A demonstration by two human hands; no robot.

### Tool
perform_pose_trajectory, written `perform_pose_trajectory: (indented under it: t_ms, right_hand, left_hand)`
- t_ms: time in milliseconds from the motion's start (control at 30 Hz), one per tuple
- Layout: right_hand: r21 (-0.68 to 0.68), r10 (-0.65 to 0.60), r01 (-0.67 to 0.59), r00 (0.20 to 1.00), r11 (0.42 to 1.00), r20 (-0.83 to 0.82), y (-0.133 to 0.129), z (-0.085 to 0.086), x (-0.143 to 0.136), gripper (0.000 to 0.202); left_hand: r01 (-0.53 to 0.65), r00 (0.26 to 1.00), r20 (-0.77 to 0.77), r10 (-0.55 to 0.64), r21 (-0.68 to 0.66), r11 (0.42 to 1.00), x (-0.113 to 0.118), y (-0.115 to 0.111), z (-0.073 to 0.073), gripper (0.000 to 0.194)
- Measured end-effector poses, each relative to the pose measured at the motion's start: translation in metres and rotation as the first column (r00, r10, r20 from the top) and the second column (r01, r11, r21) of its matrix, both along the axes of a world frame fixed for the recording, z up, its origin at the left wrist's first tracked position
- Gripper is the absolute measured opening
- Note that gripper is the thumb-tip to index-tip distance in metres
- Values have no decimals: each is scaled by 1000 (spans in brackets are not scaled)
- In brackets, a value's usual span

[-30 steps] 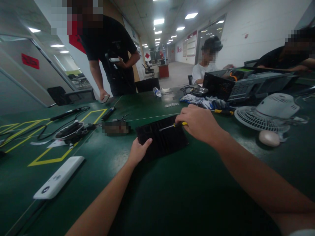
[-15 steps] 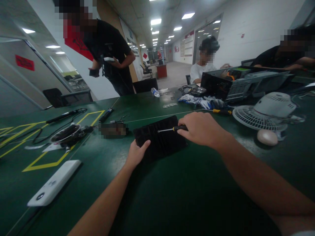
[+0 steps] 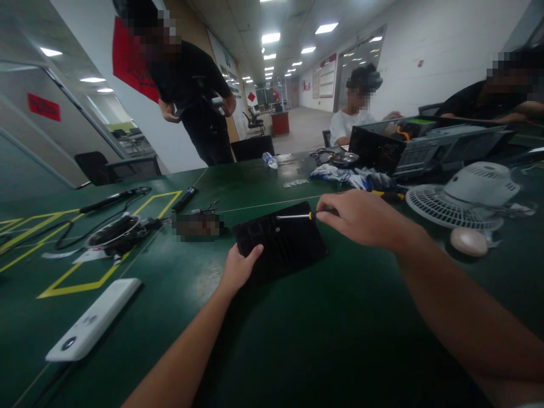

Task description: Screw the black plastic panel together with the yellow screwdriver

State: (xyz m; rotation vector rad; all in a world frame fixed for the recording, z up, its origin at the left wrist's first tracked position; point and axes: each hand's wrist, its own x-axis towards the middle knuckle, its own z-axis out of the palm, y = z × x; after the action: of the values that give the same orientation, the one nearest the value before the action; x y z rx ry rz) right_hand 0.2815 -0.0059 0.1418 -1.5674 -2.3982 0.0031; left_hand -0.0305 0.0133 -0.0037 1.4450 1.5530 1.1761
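A flat black panel with raised ribs (image 3: 297,241) lies tilted on the green table (image 3: 272,334). My left hand (image 3: 241,265) grips its left edge, thumb on top. My right hand (image 3: 357,218) is closed on the dark handle of a screwdriver (image 3: 297,216), whose metal shaft points left over the panel. Just below the shaft, a small round shiny spot, perhaps a screw, shows on the panel. Whether the screwdriver's tip touches the panel I cannot tell.
White power strip (image 3: 96,320) at left, near a cable bundle (image 3: 113,232). A blurred object (image 3: 198,225) sits beyond my left hand. Right: fan part (image 3: 476,192), pinkish mouse (image 3: 468,241), yellow-black tool (image 3: 387,195), open computer case (image 3: 442,148). Three people are around the table.
The screwdriver has risen slightly off the round spot, toward the panel's far edge, with my right hand. My left hand keeps its grip. The standing person at left has shifted their arms.
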Motion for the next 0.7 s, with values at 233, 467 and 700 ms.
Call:
perform_pose_trajectory:
  t_ms: [233, 467, 700]
  right_hand:
    - [-14, 70, -71, 996, 997, -48, 1, -2, 1, 33]
    - [161, 35, -21, 996, 987, -86, 0, 0, 2, 23]
    - [173, 23, -13, 998, 985, -60, 3, -2, 0, 25]
  left_hand:
    - [7, 1000, 9, -7, 10, 1000, -1, 3, -7, 54]
    - [-18, 1000, 9, 18, -7, 1000, 0, 1, -3, 55]
    - [-1, 1000, 10, 1, -3, 1000, 2, 1, -2, 49]
